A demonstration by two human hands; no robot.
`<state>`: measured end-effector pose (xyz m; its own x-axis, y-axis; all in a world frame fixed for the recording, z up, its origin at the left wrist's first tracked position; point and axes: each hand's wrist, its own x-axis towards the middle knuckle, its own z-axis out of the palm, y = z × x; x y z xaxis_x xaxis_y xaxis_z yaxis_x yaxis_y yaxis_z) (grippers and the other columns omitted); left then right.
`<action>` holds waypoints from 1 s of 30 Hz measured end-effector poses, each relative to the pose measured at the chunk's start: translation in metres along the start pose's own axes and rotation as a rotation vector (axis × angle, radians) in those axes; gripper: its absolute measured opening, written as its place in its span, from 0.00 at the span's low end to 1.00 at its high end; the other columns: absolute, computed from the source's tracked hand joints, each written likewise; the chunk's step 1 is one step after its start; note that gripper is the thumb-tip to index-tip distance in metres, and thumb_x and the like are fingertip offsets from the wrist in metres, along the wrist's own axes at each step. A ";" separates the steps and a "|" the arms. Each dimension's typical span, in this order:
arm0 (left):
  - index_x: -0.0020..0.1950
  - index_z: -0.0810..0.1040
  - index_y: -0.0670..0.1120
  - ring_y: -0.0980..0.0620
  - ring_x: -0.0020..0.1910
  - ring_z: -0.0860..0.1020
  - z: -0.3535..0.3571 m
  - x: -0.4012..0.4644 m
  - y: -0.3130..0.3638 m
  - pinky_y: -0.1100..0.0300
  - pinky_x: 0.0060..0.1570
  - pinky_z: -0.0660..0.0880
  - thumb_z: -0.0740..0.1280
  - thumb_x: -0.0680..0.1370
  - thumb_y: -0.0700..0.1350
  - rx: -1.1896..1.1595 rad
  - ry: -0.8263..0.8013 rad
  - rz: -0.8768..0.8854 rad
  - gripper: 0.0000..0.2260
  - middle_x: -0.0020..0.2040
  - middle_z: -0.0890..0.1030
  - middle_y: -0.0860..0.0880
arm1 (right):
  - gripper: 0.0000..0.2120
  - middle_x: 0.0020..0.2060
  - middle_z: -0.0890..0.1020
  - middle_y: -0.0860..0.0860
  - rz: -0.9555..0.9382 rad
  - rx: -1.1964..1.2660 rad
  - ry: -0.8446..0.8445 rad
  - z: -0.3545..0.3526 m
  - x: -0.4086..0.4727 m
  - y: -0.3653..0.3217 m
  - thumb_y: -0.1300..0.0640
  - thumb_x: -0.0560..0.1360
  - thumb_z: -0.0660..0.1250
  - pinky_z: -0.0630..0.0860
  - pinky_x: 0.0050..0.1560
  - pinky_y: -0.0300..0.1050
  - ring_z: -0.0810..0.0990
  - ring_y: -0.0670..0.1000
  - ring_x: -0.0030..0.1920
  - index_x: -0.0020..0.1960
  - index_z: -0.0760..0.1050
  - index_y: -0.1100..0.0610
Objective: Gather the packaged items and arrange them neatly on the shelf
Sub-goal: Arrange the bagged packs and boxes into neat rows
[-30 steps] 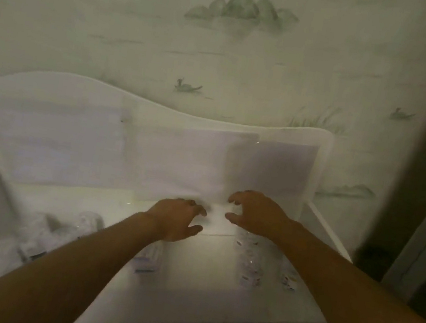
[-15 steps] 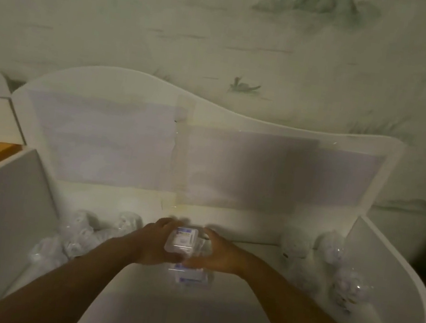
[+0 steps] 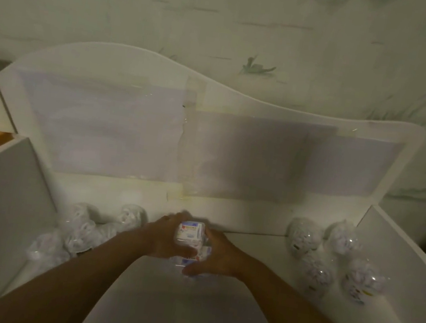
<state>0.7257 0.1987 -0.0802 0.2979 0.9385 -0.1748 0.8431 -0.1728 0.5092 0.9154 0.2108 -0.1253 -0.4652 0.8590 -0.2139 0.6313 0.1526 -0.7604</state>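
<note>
The white shelf (image 3: 213,299) fills the corner, its raised back and side walls penning in a heap of clear-wrapped packets (image 3: 80,230) at the left end and another cluster (image 3: 330,256) at the right. At the middle both hands meet round a small stack of packaged boxes (image 3: 190,234), probably squaring it before it is set down. The left hand (image 3: 162,236) curls round its side, and the right hand (image 3: 215,255) cups the other side, though blur hides the fingertips.

I see both forearms reaching forward, left hand (image 3: 165,234) and right hand (image 3: 215,255) close together, fingers (image 3: 191,270) curled round a small pack.
</note>
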 end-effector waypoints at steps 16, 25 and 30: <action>0.73 0.56 0.50 0.46 0.62 0.73 -0.012 -0.038 -0.013 0.49 0.63 0.73 0.68 0.71 0.65 0.310 -0.194 -0.230 0.38 0.70 0.63 0.46 | 0.51 0.65 0.71 0.47 -0.055 -0.121 -0.065 0.039 -0.014 -0.029 0.27 0.48 0.77 0.75 0.64 0.54 0.74 0.49 0.64 0.67 0.66 0.40; 0.77 0.53 0.53 0.46 0.71 0.65 -0.039 -0.046 0.006 0.48 0.68 0.65 0.74 0.66 0.62 0.592 -0.133 -0.091 0.46 0.75 0.60 0.50 | 0.51 0.72 0.64 0.47 -0.121 -0.566 -0.052 0.003 -0.033 -0.044 0.29 0.58 0.74 0.66 0.69 0.52 0.64 0.52 0.70 0.74 0.62 0.47; 0.69 0.67 0.57 0.50 0.63 0.74 -0.042 -0.045 0.016 0.56 0.62 0.70 0.75 0.69 0.54 0.547 -0.211 0.048 0.30 0.64 0.74 0.52 | 0.36 0.58 0.80 0.47 -0.115 -0.513 -0.053 -0.001 -0.040 -0.054 0.37 0.61 0.78 0.75 0.52 0.45 0.78 0.50 0.54 0.65 0.73 0.48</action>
<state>0.7064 0.1661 -0.0284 0.3767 0.8556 -0.3550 0.9183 -0.3954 0.0215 0.9005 0.1691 -0.0753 -0.5715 0.7989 -0.1875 0.7908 0.4751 -0.3859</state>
